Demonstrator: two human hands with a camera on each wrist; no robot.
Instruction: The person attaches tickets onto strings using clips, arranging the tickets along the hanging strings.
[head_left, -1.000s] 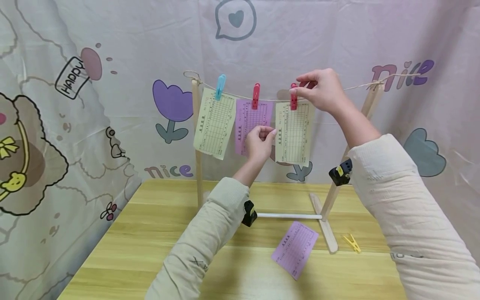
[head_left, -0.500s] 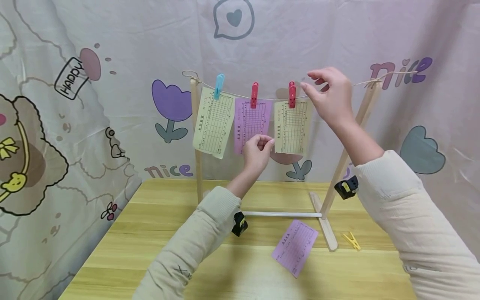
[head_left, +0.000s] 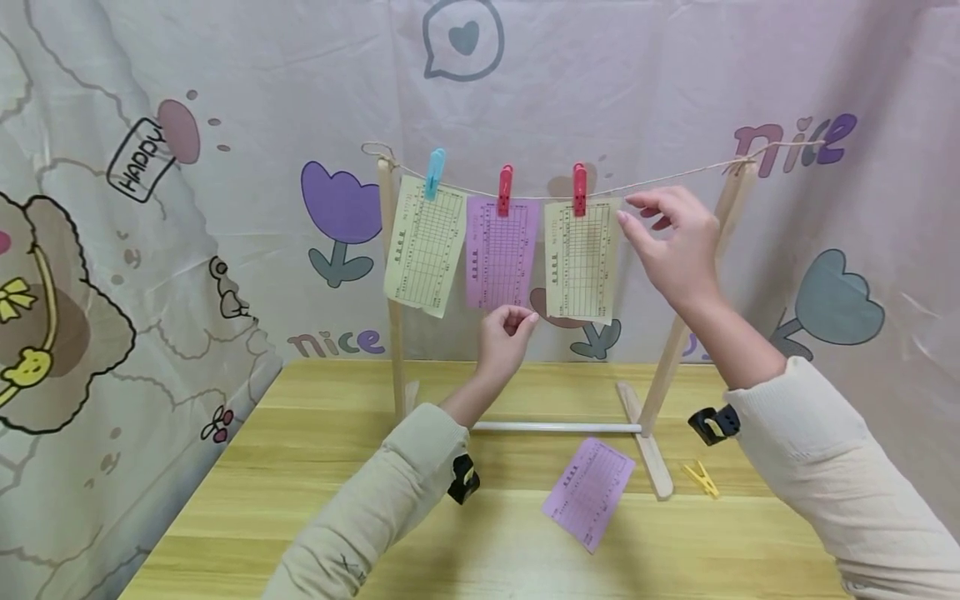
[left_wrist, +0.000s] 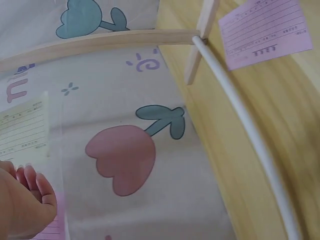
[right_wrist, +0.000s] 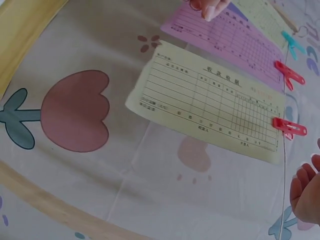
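Three paper slips hang from a string: a yellow-green slip (head_left: 425,250) under a blue clothespin (head_left: 435,175), a purple slip (head_left: 500,250) under a red clothespin (head_left: 506,190), and another yellow-green slip (head_left: 581,262) under a second red clothespin (head_left: 580,190). Just below the hanging purple slip is my left hand (head_left: 501,346), its fingers loosely bent and nothing between them. My right hand (head_left: 678,246) hovers right of the right-hand slip, thumb and fingers apart, holding nothing. In the right wrist view, the red clothespin (right_wrist: 289,126) grips the slip's edge at the string.
A wooden frame with a right post (head_left: 667,367) and a white crossbar (head_left: 555,427) stands on the wooden table (head_left: 247,500). Another purple slip (head_left: 591,493) and a yellow clothespin (head_left: 701,479) lie on the tabletop. Behind hangs a printed curtain (head_left: 615,75).
My right hand has let go of the right red clothespin and moved right and down. My left hand has dropped lower, away from the hanging slips. The right-hand slip stays hanging.
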